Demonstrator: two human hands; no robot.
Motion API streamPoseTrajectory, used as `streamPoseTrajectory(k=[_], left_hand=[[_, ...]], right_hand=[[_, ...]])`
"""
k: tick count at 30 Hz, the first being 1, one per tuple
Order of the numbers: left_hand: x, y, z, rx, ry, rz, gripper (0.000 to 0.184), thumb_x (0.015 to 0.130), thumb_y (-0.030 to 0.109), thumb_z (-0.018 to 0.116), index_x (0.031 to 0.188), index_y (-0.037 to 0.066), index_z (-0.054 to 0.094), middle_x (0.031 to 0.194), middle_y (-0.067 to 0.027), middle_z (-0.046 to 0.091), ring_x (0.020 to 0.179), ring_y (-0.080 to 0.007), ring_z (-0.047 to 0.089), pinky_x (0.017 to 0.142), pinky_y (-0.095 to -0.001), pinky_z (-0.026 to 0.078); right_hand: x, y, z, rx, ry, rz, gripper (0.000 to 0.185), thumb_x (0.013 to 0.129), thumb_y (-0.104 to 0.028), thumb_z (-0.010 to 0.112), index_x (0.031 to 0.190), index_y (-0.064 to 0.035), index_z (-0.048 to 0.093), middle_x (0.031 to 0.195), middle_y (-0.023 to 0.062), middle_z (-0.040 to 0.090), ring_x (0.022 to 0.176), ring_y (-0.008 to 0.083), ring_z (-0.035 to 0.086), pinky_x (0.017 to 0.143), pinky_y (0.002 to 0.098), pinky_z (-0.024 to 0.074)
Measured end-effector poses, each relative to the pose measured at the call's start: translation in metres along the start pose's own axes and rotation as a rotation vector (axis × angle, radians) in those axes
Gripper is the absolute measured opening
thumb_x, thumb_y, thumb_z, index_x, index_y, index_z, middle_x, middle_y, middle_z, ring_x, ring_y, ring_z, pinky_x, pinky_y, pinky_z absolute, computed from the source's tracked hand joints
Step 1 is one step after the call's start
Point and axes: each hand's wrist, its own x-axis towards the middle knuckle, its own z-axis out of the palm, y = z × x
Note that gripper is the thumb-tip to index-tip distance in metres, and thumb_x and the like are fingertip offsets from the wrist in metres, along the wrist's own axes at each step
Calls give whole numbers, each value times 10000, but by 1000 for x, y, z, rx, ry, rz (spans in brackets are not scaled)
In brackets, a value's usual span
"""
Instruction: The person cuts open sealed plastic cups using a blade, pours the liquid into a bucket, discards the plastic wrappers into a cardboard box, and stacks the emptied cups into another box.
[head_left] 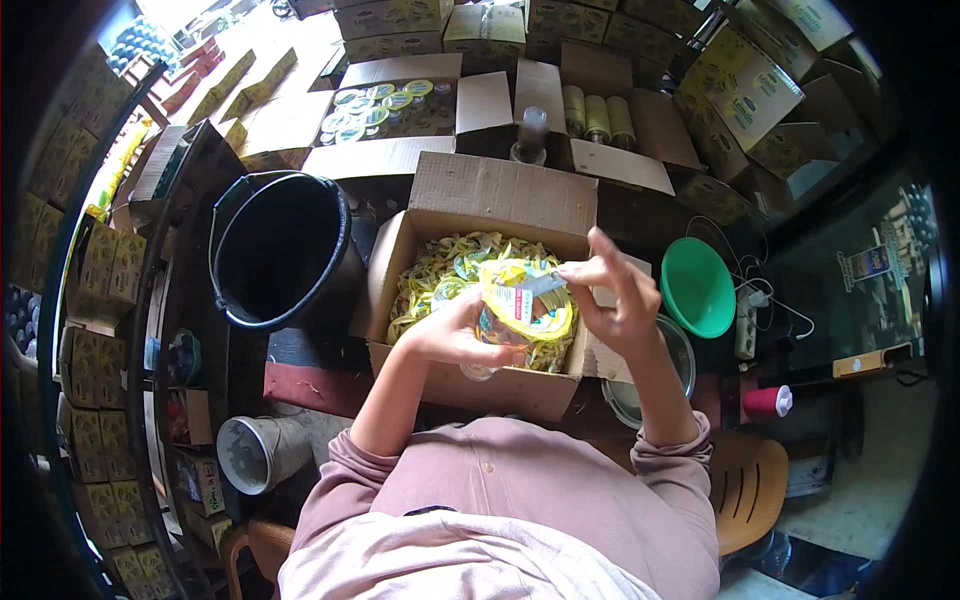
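My left hand (pixel 455 330) is closed round a clear plastic cup with a yellow-printed film lid (pixel 535 325), tilted so that the lid faces up and right. In the pinch of my right hand (pixel 622 298) is a flat, silvery-grey blade-like piece (pixel 540 283), lying over the lid's upper edge; I cannot make out its exact kind. Both hands are above an open cardboard box (pixel 505 185). Yellow film scraps (pixel 440 255) fill the box, with some round printed lids among them.
Left of the box stands a black bucket (pixel 235 285); a green basin (pixel 698 285) is on the right. Behind are an open carton of lidded cups (pixel 375 105) and one with yellowish rolls (pixel 597 118). A grey bucket (pixel 255 452) stands low at left. A white cable (pixel 790 318) lies beyond the basin.
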Motion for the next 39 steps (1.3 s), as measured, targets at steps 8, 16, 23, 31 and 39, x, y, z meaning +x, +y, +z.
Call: streamPoseTrajectory(k=[8,16,23,31,39], left_hand=[[6,3,8,57,296,330,631,666,131,721,1200,-2,414,1016,-79,512,971,-159,487,886,-294,374],[2,-11,11,341,415,389,653,652,108,658,1225,-12,370,1078,-134,533,1050,-247,507,936,-324,364],[6,-6,16,614,504,277,754,563,95,782,1205,23,396,1078,-136,554,1007,-280,547,866,-333,434],[7,-3,19,533,412,275,700,582,75,767,1189,15,424,1096,-154,537,1022,-292,536,874,-344,428],[5,0,18,581,408,210,728,577,110,773,1203,14,415,1104,-164,525,1021,-299,531,872,-344,427]], right_hand=[[8,-13,-22,-198,3,-47,484,642,95,660,1101,8,534,703,91,617,602,198,601,568,306,489],[2,-19,-16,-318,-29,-152,428,670,61,609,1093,27,550,722,112,614,648,212,611,601,317,507],[0,-15,-7,-299,-35,-178,437,682,44,602,1115,32,546,747,113,615,658,210,611,620,322,515],[1,-15,1,-260,-6,-202,466,666,64,616,1125,34,542,733,106,609,639,201,600,616,318,512],[4,-7,-3,-55,64,121,579,648,60,666,1195,-7,486,706,70,630,630,192,621,608,290,492]])
